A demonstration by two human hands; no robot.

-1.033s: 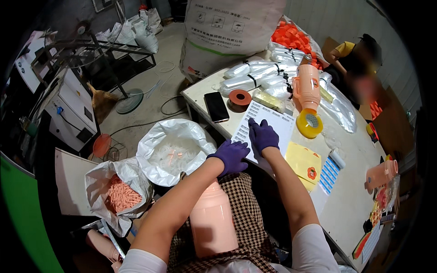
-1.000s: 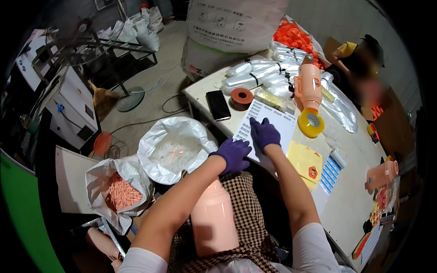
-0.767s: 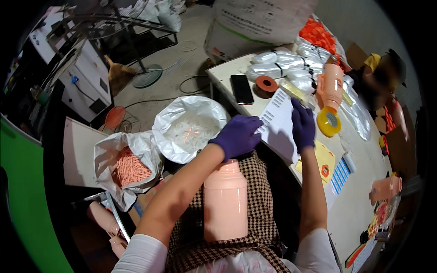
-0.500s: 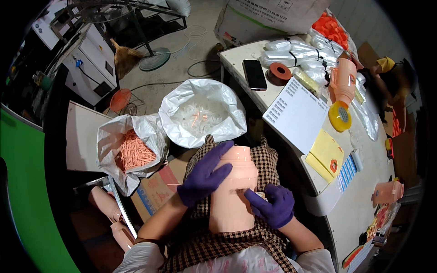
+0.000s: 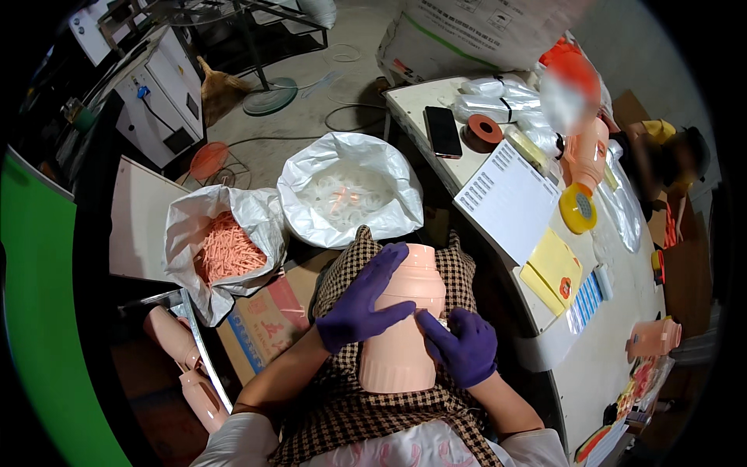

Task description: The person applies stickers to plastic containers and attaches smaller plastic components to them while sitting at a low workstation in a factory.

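A pale pink flask-shaped plastic casing (image 5: pixel 401 362) with a narrower neck lies along my lap on a checked apron (image 5: pixel 331 412), its neck pointing away. My left hand (image 5: pixel 362 305), in a purple glove, rests against the casing's left side, fingers stretched and thumb laid across its front. My right hand (image 5: pixel 464 348), gloved likewise, is bent at the casing's right side. Its index fingertip touches the front close to my left thumb. A small whitish thing shows at its fingers, too hidden to name.
A white sack of clear rings (image 5: pixel 350 191) and a sack of pink strips (image 5: pixel 229 249) stand ahead. On the table at right lie a phone (image 5: pixel 443 131), brown tape roll (image 5: pixel 482 133), label sheet (image 5: pixel 506 198) and yellow cards (image 5: pixel 552 268). Another person (image 5: pixel 661 156) is at far right.
My left thumb has slid down across the casing's front. A brown mark seen there before no longer shows. A blurred red-and-white shape has appeared above the table's far end.
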